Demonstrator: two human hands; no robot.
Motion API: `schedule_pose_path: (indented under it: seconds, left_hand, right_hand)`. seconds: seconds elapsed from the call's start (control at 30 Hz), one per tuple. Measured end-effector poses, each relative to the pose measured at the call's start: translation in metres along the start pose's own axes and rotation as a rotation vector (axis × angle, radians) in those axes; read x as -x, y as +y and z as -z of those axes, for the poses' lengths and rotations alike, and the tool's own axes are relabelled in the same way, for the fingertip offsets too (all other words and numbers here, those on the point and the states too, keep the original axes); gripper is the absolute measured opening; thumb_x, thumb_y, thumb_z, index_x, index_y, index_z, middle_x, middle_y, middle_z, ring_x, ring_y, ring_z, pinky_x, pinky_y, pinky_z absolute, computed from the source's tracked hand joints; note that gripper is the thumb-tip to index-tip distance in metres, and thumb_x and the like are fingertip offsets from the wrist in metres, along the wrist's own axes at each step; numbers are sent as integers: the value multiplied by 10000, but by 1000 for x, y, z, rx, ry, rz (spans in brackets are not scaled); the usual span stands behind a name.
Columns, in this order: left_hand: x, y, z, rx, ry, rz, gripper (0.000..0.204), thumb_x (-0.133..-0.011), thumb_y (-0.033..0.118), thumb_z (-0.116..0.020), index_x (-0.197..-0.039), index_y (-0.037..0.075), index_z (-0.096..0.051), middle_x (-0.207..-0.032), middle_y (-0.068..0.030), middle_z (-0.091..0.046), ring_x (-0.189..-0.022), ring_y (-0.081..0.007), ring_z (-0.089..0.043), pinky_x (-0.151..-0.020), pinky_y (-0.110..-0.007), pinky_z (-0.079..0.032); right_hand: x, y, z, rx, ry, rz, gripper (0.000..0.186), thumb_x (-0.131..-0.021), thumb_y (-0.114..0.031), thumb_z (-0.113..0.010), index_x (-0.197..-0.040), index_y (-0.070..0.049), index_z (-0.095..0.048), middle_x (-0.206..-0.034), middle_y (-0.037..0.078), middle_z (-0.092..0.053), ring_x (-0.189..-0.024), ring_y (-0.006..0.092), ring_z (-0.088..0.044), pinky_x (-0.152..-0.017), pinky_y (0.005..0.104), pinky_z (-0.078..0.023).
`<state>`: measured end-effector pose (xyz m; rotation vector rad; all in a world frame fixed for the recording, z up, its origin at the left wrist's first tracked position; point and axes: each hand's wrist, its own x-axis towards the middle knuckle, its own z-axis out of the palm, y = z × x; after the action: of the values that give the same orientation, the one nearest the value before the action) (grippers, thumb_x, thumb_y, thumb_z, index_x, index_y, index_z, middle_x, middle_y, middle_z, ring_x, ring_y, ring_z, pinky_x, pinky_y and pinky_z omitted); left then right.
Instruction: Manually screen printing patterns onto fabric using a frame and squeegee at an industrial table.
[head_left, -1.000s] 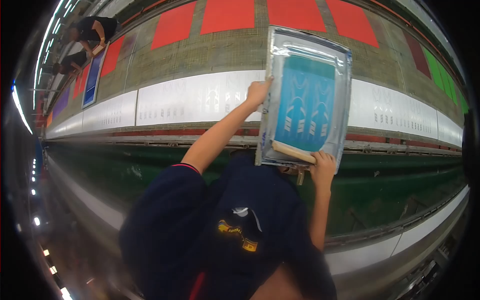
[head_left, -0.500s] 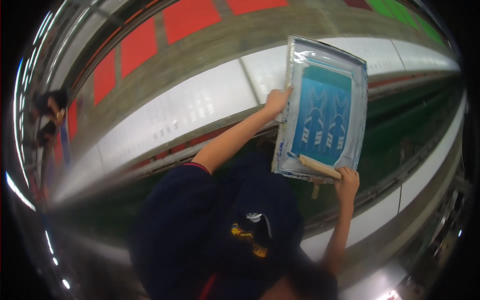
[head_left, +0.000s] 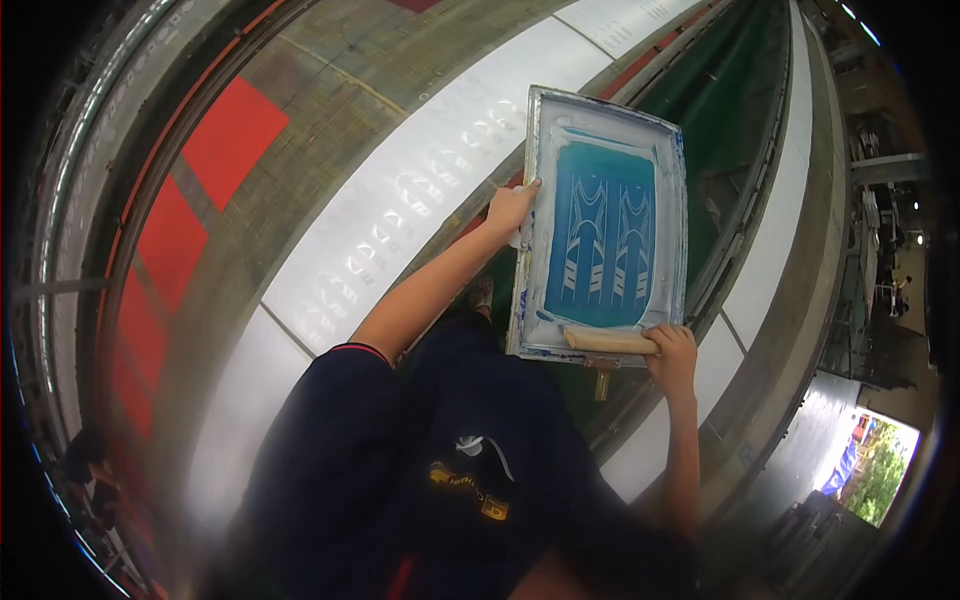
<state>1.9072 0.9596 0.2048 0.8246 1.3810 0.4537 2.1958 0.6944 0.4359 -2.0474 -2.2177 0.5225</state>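
A screen printing frame (head_left: 605,225) hangs tilted in front of me, its blue-green mesh marked with pale strap-like shapes. My left hand (head_left: 512,207) is closed on the frame's left edge. At the near right corner my right hand (head_left: 672,352) grips the frame's rim together with the wooden-handled squeegee (head_left: 608,341), which lies across the near end of the frame. The squeegee's blade cannot be made out. Below the near edge a small metal tab (head_left: 602,384) sticks out from the frame.
Beyond my left arm runs a long white table strip (head_left: 395,190) bearing faint printed shapes. Red sheets (head_left: 235,140) lie on the brown surface farther left. Another white strip (head_left: 780,200) runs along my right, past a dark green floor (head_left: 715,110). A person (head_left: 92,475) is at the lower left.
My view has swung round, so the tables now run more steeply and a bright opening shows at right. The frame appears slightly left, still in both hands; the squeegee handle lies more level.
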Motion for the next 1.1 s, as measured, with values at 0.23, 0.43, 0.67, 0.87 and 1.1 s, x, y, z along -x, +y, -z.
schedule_pose_path:
  seconds: [0.23,0.43,0.67,0.87,1.1]
  left_hand:
    - [-8,5,-1,74,-64,157,681,-975,585,-754,-994,-96,-766,-925,-168,-755,-800,-262,-714,-731,-434,-547]
    - [-15,-11,0,165,-91,35,648,-973,515,-774,-1029,-130,-746,-925,-184,-757,-780,-250,-720,-697,-417,-556]
    - [15,-10,4,316,-161,-66,538,-1008,455,-754,-1071,-79,-749,-942,-142,-755,-779,-252,-728,-647,-413,-560]
    - [64,3,32,294,-32,-64,563,-1035,459,-728,-1219,-72,-738,-1091,-140,-755,-921,-244,-719,-794,-405,-561]
    - [108,-3,34,289,36,-175,534,-1059,444,-708,-1227,-61,-745,-1091,-126,-764,-926,-232,-724,-791,-404,-569]
  right_hand:
    - [3,-2,-10,18,36,-52,308,-702,-12,-796,-999,-77,-750,-1001,78,-720,-1024,318,-692,-1000,464,-504]
    - [22,-1,-27,55,127,-49,306,-708,-22,-784,-1007,-82,-755,-1000,72,-715,-1028,311,-692,-994,457,-509]
    - [30,11,-38,123,109,-50,312,-705,-69,-790,-1010,-118,-740,-1021,52,-705,-1038,304,-680,-990,452,-500]
    - [44,-15,-34,162,204,0,326,-729,-42,-774,-1040,-124,-724,-1013,57,-692,-1061,313,-677,-1011,461,-497]
    - [48,-15,-33,195,182,50,317,-769,-12,-742,-1064,-125,-717,-1020,68,-688,-1031,299,-694,-955,448,-520]
